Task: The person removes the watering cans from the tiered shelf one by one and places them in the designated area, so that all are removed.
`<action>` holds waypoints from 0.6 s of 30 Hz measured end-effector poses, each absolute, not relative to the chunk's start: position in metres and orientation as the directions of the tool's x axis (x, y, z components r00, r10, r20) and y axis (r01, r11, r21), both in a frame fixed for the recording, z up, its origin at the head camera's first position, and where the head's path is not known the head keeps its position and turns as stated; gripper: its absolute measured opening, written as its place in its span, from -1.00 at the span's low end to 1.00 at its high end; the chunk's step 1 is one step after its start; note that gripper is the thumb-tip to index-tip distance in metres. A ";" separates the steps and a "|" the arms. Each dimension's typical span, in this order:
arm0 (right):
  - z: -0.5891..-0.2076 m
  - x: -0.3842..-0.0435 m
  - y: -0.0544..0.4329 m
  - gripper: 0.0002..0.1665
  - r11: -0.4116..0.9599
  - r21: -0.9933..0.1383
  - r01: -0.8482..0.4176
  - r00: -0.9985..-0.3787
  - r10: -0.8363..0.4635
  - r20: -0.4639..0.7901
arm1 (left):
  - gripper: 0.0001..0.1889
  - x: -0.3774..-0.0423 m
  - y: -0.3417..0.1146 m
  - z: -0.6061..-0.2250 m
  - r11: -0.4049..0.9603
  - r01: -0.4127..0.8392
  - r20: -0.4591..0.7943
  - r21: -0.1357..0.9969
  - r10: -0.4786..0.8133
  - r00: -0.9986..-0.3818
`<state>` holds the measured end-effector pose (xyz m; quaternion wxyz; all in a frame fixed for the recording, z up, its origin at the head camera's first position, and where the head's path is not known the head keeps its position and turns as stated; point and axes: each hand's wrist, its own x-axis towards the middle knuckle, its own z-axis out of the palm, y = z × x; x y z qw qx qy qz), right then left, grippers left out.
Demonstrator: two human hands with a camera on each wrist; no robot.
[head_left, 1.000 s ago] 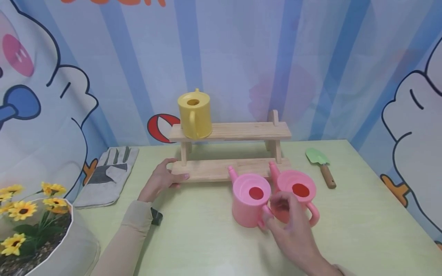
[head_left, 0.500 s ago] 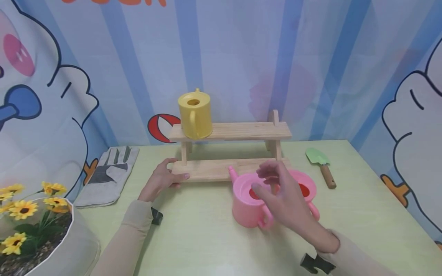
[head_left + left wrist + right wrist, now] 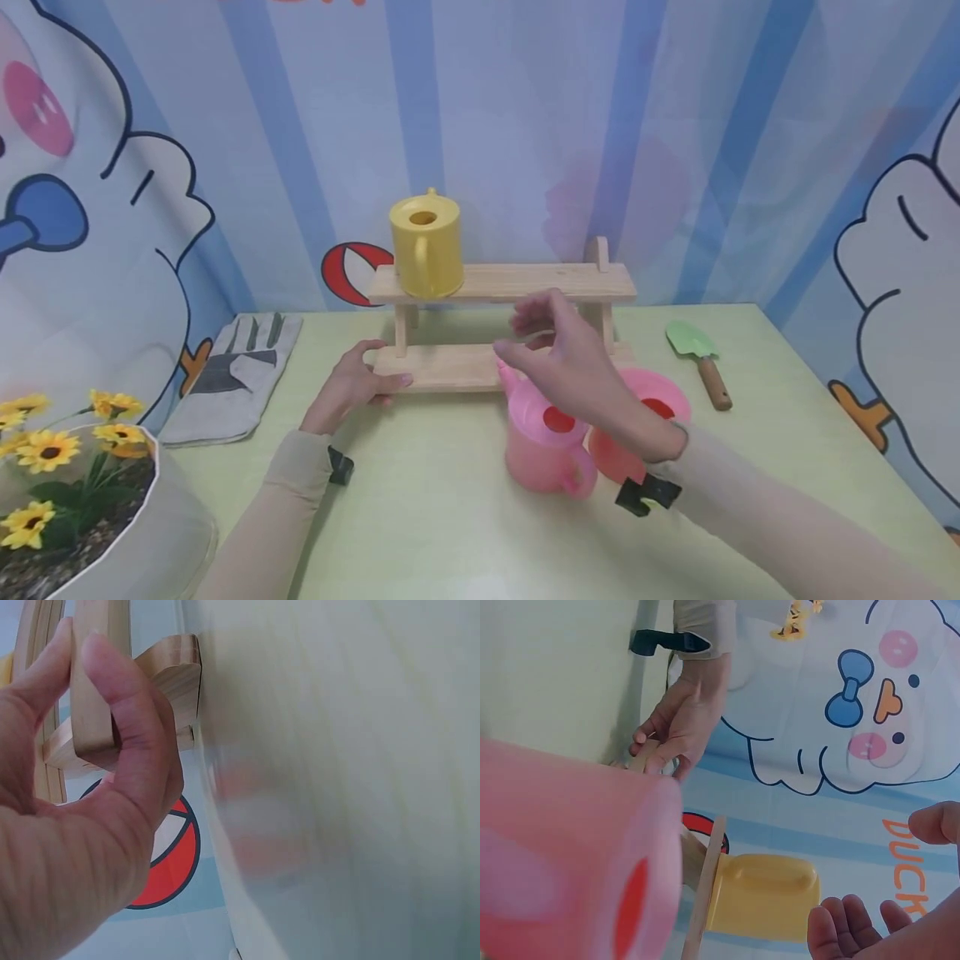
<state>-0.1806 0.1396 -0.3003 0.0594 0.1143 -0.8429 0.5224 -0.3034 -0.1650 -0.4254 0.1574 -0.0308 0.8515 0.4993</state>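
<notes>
My left hand (image 3: 348,390) grips the left end of the lower board of a two-tier wooden shelf (image 3: 450,367); in the left wrist view, thumb and fingers (image 3: 135,712) pinch the board from both faces. A yellow watering can (image 3: 427,262) stands at the left of the upper board. My right hand (image 3: 573,358) is held in the air with loosely bent fingers and nothing in them, over the spout of a pink watering can (image 3: 540,458). Behind my right forearm stands a second pink watering can (image 3: 660,385), partly hidden.
A green trowel (image 3: 696,350) with a wooden handle lies right of the shelf. At the left are a grey work glove (image 3: 247,392) and a white pot (image 3: 176,517) of yellow flowers. A printed cloth (image 3: 510,125) hangs behind the table.
My right hand has moved forward and left, from between the two pink watering cans to above the nearer one's spout. My left hand stays on the shelf.
</notes>
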 end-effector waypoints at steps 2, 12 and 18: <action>-0.294 -0.190 0.132 -0.44 0.422 -0.870 -0.256 -0.966 -0.140 0.217 | 0.08 -0.304 -0.165 -0.425 0.499 -0.211 -0.300 0.840 0.104 -0.948; -0.279 -0.249 0.098 -0.42 0.454 -0.858 -0.241 -0.970 -0.137 0.200 | 0.09 -0.304 -0.166 -0.426 0.500 -0.208 -0.299 0.841 0.107 -0.948; -0.280 -0.281 0.078 -0.39 0.475 -0.850 -0.230 -0.973 -0.135 0.188 | 0.08 -0.304 -0.167 -0.426 0.493 -0.200 -0.293 0.847 0.118 -0.949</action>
